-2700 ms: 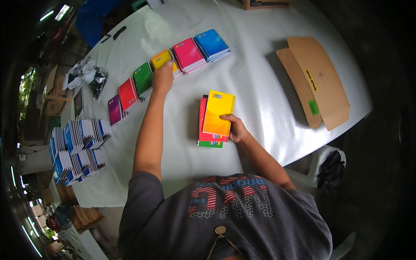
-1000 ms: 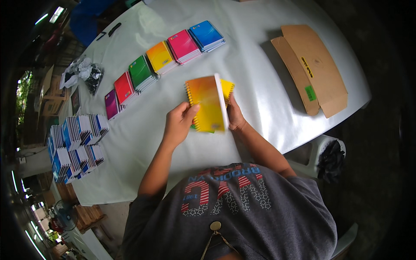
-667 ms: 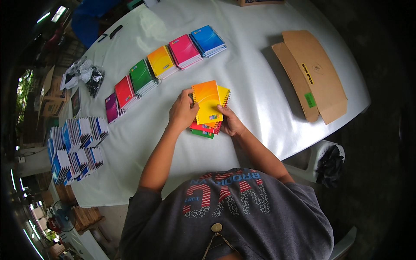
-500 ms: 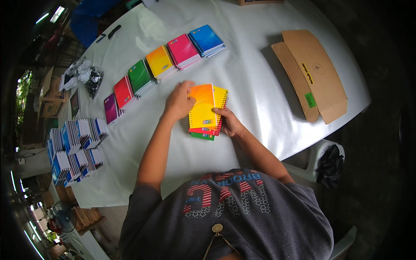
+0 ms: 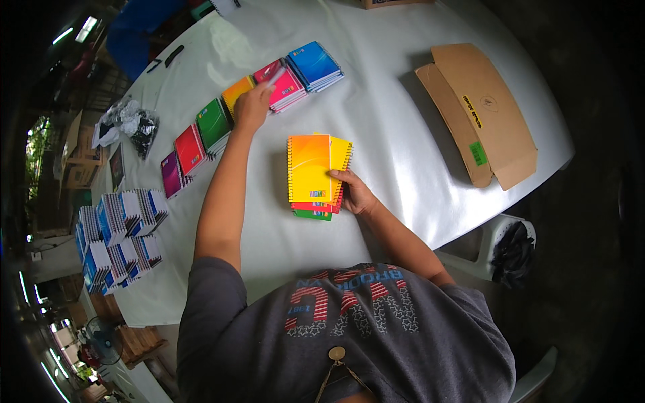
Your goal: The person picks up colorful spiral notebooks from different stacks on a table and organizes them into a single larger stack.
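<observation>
My right hand (image 5: pixel 357 193) grips a fanned bundle of spiral notebooks, thumb on top. An orange-yellow notebook (image 5: pixel 309 164) is uppermost, a yellow notebook (image 5: pixel 342 158) sticks out beside it, and red and green lower edges show beneath. My left hand (image 5: pixel 251 107) is stretched to the row of notebook stacks, closed at the near left edge of the pink notebook stack (image 5: pixel 290 87). A blurred pale edge there looks like a pink notebook (image 5: pixel 269 69) tilted up at its fingers; the fingertips are partly hidden. The neighbouring yellow notebook stack (image 5: pixel 237 89) is partly covered by this hand.
The row also holds blue (image 5: pixel 314 64), green (image 5: pixel 213 122), red (image 5: pixel 189 146) and purple notebooks (image 5: pixel 173 171). Several blue-and-white notebook stacks (image 5: pixel 121 235) stand at the left. A cardboard piece (image 5: pixel 494 114) lies right, beyond it a white chair (image 5: pixel 487 245). Plastic bags (image 5: pixel 127 121) lie far left.
My left hand has left the held bundle and moved up and left to the pink stack, where a pale edge now shows. My right hand stays on the bundle.
</observation>
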Demonstrator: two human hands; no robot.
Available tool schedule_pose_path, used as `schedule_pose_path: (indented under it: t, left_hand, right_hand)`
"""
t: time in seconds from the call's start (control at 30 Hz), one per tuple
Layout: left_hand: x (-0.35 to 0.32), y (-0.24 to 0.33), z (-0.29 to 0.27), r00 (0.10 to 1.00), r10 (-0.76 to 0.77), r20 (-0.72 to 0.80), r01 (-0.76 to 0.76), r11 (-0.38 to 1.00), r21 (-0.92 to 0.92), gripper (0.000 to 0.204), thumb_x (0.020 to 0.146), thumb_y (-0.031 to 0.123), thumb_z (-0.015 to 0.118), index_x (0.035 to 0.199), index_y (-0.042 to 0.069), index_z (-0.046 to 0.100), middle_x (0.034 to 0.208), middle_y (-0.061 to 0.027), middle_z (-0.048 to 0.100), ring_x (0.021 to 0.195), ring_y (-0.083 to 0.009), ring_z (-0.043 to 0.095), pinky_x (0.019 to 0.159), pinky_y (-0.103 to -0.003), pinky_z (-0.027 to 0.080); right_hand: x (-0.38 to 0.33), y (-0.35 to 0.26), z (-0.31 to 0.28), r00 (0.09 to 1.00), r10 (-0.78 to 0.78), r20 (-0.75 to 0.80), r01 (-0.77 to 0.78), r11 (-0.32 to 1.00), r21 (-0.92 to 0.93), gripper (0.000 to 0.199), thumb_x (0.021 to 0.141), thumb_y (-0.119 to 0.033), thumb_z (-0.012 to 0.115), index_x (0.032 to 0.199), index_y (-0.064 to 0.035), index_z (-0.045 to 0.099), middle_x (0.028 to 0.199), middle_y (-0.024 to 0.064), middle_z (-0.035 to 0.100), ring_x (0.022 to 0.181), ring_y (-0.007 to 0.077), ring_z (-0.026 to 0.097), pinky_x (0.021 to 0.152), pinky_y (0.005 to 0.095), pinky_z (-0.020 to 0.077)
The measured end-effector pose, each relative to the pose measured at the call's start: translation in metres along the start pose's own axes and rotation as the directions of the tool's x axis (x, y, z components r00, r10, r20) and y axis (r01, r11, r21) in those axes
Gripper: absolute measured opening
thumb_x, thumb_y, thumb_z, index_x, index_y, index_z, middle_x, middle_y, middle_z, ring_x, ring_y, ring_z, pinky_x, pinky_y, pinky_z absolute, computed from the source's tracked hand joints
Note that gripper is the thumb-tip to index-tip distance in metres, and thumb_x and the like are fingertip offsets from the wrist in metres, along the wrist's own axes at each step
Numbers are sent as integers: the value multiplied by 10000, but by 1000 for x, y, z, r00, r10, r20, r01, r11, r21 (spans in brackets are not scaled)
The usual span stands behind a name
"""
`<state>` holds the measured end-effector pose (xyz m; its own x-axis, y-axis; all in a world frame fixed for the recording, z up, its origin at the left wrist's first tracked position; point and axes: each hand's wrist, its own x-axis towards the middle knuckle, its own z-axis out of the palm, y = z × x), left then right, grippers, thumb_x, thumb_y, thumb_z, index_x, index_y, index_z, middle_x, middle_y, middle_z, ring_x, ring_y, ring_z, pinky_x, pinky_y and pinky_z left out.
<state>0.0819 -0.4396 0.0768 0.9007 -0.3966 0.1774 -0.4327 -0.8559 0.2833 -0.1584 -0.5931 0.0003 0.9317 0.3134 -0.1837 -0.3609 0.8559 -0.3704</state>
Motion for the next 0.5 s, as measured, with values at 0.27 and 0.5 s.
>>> schedule_pose_path:
  t: [0.27,0.5]
  left_hand:
    - [-166,84,-30,766,643,-28,-643,765,-37,287,735,145,658,1016,86,658,1019,-49,610,931,-247,563,783,-384,432]
    - [-212,72,-12,993,-116,4,84,696,-713,773,748,155,684,1353,-9,231,1222,-160,467,1146,-239,445,1022,-368,295]
  right_hand:
    - [-2,0,-8,999,-39,8,36,975,218,625,896,-485,459,1306,-28,345,1261,161,474,1155,272,496,967,419,425]
    - [-15,5,-7,981,-189,41,190,905,-381,439,739,-102,680,1135,-8,516,1139,87,535,997,174,561,895,311,445]
